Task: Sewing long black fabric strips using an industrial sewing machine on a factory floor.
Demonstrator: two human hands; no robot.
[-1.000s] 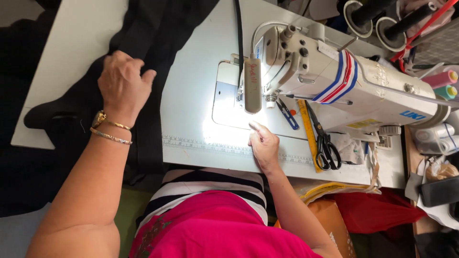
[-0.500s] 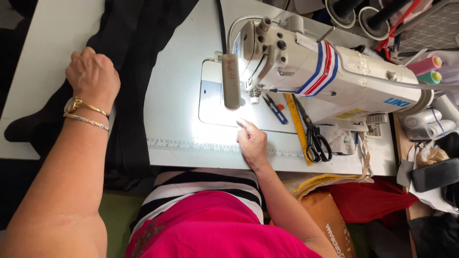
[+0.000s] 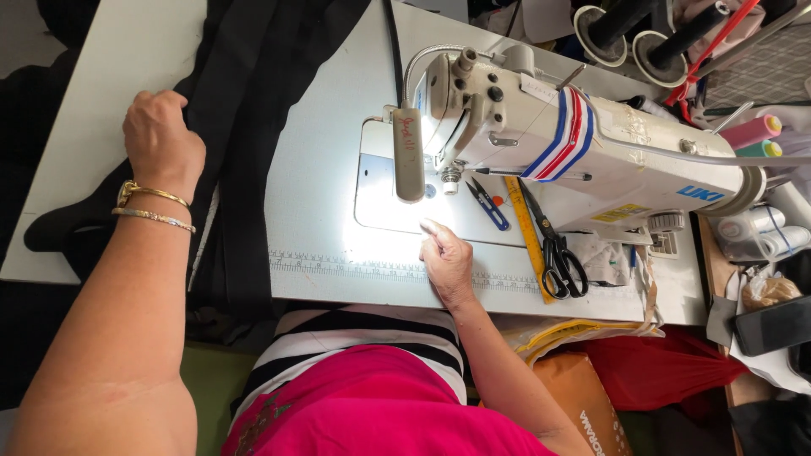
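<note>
Resting on the black fabric (image 3: 253,110), the left hand (image 3: 160,143) has its fingers curled down and pressed on the cloth at its left edge; whether they pinch a fold I cannot tell. The fabric is dark, soft and wrinkled, and it runs in a long band from above the hand down past the wrist, over the front edge of the white sewing table (image 3: 329,262). Two gold bracelets (image 3: 152,207) sit on that wrist.

Well to the right, the right hand (image 3: 446,257) lies on the brightly lit table, fingers loosely together, the forefinger pointing up toward the needle area; it holds nothing. Just above this hand stands the white sewing machine (image 3: 591,160), with a red, white and blue striped band around its body, a small blue label and a yellow rectangular sticker further right. Right of the hand lie small blue thread snips (image 3: 490,205), a yellow ruler (image 3: 528,236) and black scissors (image 3: 557,253). Below the hand, beside the forearm, is a brown cardboard package (image 3: 583,405) and something red (image 3: 659,367).
</note>
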